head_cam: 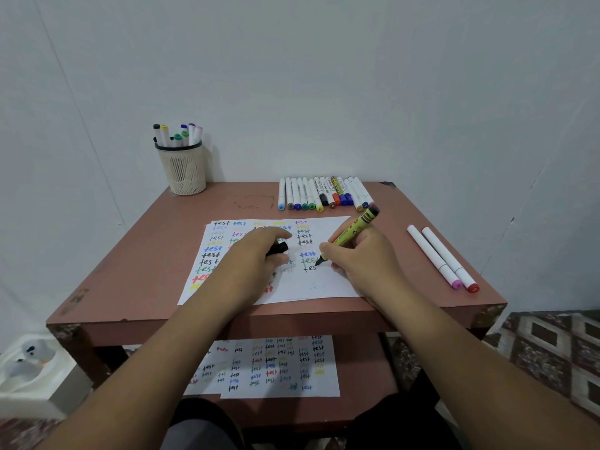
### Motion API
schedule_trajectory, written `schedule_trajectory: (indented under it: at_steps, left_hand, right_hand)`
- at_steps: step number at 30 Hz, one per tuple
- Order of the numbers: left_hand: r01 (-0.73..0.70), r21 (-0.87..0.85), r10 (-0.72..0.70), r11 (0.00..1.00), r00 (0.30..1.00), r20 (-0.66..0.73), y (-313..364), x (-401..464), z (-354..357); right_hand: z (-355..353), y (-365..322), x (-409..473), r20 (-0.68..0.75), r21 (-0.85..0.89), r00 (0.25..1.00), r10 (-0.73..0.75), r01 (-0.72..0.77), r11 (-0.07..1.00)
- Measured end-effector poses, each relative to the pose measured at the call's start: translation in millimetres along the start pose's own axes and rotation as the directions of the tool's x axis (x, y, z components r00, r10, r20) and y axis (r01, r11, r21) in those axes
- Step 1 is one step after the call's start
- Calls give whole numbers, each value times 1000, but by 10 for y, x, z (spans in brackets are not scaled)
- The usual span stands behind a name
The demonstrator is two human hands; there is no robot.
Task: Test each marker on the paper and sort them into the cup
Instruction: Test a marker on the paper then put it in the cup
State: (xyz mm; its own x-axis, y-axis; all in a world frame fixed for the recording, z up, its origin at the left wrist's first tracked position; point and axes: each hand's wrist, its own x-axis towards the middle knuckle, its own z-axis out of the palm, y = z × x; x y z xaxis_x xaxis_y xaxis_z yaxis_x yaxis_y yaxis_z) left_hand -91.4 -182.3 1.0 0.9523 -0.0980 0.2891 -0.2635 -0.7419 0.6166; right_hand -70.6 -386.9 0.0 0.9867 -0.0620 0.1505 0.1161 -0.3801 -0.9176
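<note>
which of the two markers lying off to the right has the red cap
The outer one, nearer the table's right edge; its red cap points toward the person. The marker beside it, on the paper's side, has a pink cap.

A plain pale grey wall (324,76) fills the far side, evenly and softly lit, meeting a second wall at a corner on the right. A reddish-brown table (146,254) with chipped, worn corners stands against it, a lower shelf (363,368) beneath. The floor on the right carries a patterned dark-and-cream covering (552,349); a white toy-like object (32,355) sits low on the left.
</note>
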Motion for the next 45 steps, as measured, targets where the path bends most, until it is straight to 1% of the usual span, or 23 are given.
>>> schedule_trajectory:
  at_steps: [2, 4, 10, 15, 17, 19, 20, 23, 27, 30, 34, 35, 39, 45]
  left_hand:
    - [32, -10, -32, 999, 999, -12, 8, 2, 9]
    - [27, -14, -27, 1000, 999, -19, 9, 3, 17]
    - [-33, 0, 33, 999, 999, -7, -1, -7, -3]
    - [-78, 30, 78, 997, 997, -12, -18, -6, -3]
    - [-69, 13, 69, 998, 997, -16, -7, -12, -5]
    - [-58, 1, 58, 998, 998, -18, 3, -21, -8]
    - [-51, -2, 51, 999, 998, -22, 2, -20, -15]
    - [-47, -8, 47, 999, 998, -31, -2, -9, -20]
    - [-56, -30, 55, 998, 998, -32, -9, -15, -16]
    - [-78, -40, 77, 996, 997, -28, -10, -23, -17]
    - [-139, -62, 139, 988, 990, 5, -10, -47, -23]
    - [-144, -68, 146, 987, 989, 13, -13, -53, -24]
    - [-130, -99, 131, 987, 991, -2, -25, -55, -30]
    - [-176, -44, 175, 983, 984, -28, -53, -54, -24]
  right_hand:
    - [0, -2, -3, -12, -37, 1000, -10, 10, 999]
    - [-5, -12, -10, -11, -67, 1000, -17, 16, 998]
    - [-9, -7, -5, 5, -22, 1000, 4, -4, 1000]
    - [-13, 24, 6, -5, -19, 1000, -19, 19, 1000]
    - [-36, 20, -4, 6, 106, 999, -46, 45, 993]
    - [-58, -4, -35, 25, 286, 994, -104, 93, 954]
    - [-57, -21, -49, 36, 341, 989, -141, 121, 932]
    - [-31, -27, -79, 69, 384, 975, -209, 168, 908]
    - [-34, -50, -111, 111, 493, 970, -216, 135, 859]
    - [-36, -60, -122, 133, 471, 965, -225, 138, 871]
    - [-38, -69, -119, 165, 315, 949, -269, 207, 926]
    - [-41, -70, -119, 173, 305, 948, -268, 207, 930]
    - [-33, -79, -119, 220, 345, 940, -259, 174, 923]
    - [-10, -102, -122, 261, 338, 933, -246, 151, 929]
